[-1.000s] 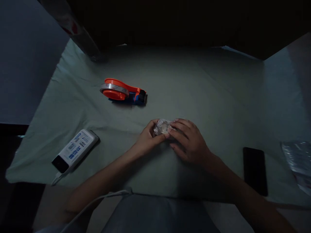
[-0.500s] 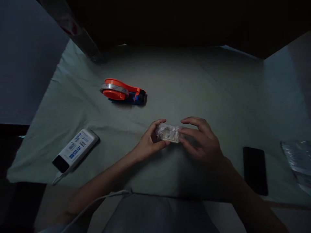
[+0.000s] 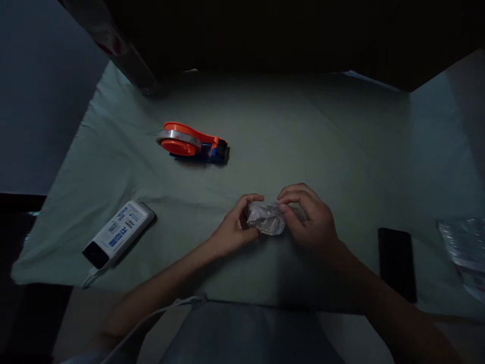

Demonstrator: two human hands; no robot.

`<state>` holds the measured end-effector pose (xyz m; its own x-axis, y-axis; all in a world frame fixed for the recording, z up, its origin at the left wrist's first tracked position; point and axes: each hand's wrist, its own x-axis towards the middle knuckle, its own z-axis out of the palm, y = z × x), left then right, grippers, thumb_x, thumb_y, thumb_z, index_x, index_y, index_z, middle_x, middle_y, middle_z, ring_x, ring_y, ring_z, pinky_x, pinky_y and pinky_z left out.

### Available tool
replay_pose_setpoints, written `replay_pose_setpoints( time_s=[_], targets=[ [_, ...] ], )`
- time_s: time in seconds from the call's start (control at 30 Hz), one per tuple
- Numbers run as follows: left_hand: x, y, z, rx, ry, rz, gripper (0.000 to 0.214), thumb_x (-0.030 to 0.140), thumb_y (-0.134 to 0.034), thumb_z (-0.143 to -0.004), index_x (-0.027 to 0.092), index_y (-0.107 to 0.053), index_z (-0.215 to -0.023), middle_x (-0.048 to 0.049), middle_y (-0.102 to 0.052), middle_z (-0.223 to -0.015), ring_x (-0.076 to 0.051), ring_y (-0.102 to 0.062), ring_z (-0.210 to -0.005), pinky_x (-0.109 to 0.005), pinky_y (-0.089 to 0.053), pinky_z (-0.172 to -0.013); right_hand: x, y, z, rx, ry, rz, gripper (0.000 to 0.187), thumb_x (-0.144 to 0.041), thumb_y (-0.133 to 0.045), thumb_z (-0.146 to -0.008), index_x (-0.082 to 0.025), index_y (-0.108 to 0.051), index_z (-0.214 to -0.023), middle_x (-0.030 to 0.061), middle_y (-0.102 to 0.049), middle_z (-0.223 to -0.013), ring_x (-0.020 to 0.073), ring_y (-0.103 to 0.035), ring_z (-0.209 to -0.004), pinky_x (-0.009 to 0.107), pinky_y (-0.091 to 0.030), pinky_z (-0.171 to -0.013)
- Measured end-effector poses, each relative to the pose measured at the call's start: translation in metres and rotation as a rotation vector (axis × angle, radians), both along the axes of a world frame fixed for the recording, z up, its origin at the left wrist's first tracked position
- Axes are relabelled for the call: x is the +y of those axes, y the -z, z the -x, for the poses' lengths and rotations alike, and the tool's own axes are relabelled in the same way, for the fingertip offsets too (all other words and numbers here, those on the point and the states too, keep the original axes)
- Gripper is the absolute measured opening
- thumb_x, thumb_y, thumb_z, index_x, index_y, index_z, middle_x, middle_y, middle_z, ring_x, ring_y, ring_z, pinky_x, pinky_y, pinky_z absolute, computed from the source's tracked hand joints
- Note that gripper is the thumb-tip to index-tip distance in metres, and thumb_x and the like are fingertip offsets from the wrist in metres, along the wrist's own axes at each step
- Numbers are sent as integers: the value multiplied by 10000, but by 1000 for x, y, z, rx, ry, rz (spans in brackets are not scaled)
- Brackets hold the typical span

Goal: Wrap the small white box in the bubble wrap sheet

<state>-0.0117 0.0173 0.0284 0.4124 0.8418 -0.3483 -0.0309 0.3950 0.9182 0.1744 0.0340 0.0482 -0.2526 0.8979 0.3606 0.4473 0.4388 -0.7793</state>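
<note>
A small packet in crinkled clear plastic wrap (image 3: 266, 219) is held between both my hands just above the grey-green cloth (image 3: 288, 131). My left hand (image 3: 235, 228) grips its left end, thumb and fingers curled round it. My right hand (image 3: 308, 218) closes on its right end with bent fingers on top. What is inside the wrap is too dim to make out.
An orange and blue tape dispenser (image 3: 191, 142) lies at the back left. A white power bank (image 3: 119, 233) with a cable rests near the left front edge. A black phone (image 3: 397, 263) and a shiny plastic bag (image 3: 462, 247) lie at the right.
The packet has been turned and shifted slightly right. My right hand lifted off it, fingers spread, then closed on its right end again.
</note>
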Motion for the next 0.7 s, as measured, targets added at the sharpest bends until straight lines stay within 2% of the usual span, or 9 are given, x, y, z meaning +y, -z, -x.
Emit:
replay_pose_setpoints(
  time_s=[0.07, 0.13, 0.2, 0.27, 0.37, 0.47, 0.53, 0.63, 0.7],
  targets=[
    [-2, 6, 1, 46, 41, -70, 690, 149, -634, -673, 231, -370, -1305, -48, -532, -1105, -178, -542, -947, -274, -443, -809, 4, 3, 4, 202, 136, 238, 44, -221, -544, -843, -233, -572, -811, 22, -606, -807, 158, -582, -744, 314, -489, -661],
    [-3, 16, -1, 97, 59, -174, 804, 144, -611, -705, 243, -238, -1410, -85, -477, -1255, -208, -520, -1076, -327, -432, -918, 12, 6, 6, 362, 207, 464, 85, -294, -575, -822, -226, -565, -772, -2, -592, -738, 133, -553, -653, 276, -463, -591],
    [0, 29, -3, 185, 44, -325, 888, 125, -603, -698, 246, -152, -1453, -112, -369, -1390, -244, -444, -1218, -390, -370, -1035, 20, 11, 7, 482, 241, 585, 123, -326, -615, -777, -219, -560, -748, -21, -583, -695, 113, -528, -606, 255, -440, -569],
    [5, 41, -5, 283, 44, -489, 949, 99, -601, -661, 239, -118, -1466, -127, -306, -1438, -279, -359, -1304, -447, -303, -1100, 29, 15, 8, 579, 272, 611, 137, -320, -645, -735, -211, -562, -729, -34, -579, -676, 98, -516, -596, 244, -428, -580],
    [13, 53, -4, 392, 89, -661, 983, 69, -570, -651, 227, -62, -1477, -150, -315, -1426, -293, -343, -1320, -485, -310, -1102, 39, 20, 10, 652, 309, 636, 142, -299, -674, -681, -198, -575, -696, -46, -568, -634, 81, -494, -566, 232, -410, -567],
    [16, 54, -1, 469, 128, -761, 979, 105, -583, -686, 218, -21, -1479, -167, -322, -1409, -299, -364, -1302, -497, -347, -1077, 49, 26, 12, 697, 331, 698, 150, -287, -690, -630, -196, -580, -676, -55, -551, -591, 81, -479, -527, 229, -395, -527],
    [15, 50, 0, 529, 92, -827, 979, 166, -623, -702, 216, -23, -1476, -172, -296, -1408, -314, -336, -1312, -513, -347, -1073, 58, 31, 11, 723, 341, 738, 154, -290, -689, -617, -198, -584, -680, -55, -546, -590, 85, -482, -527, 229, -394, -516],
    [12, 43, 0, 646, -8, -947, 846, 204, -649, -721, 236, -195, -1435, -151, -282, -1385, -322, -300, -1310, -512, -364, -1052, 69, 36, 5, 765, 351, 714, 171, -351, -636, -684, -198, -600, -752, -18, -594, -687, 110, -551, -620, 248, -437, -575],
    [11, 40, -1, 682, -26, -972, 692, 179, -630, -741, 228, -330, -1363, -134, -345, -1324, -295, -355, -1254, -475, -410, -1012, 69, 36, -2, 755, 391, 591, 211, -402, -567, -758, -205, -593, -829, 13, -624, -788, 132, -594, -721, 279, -470, -656]
  ],
)
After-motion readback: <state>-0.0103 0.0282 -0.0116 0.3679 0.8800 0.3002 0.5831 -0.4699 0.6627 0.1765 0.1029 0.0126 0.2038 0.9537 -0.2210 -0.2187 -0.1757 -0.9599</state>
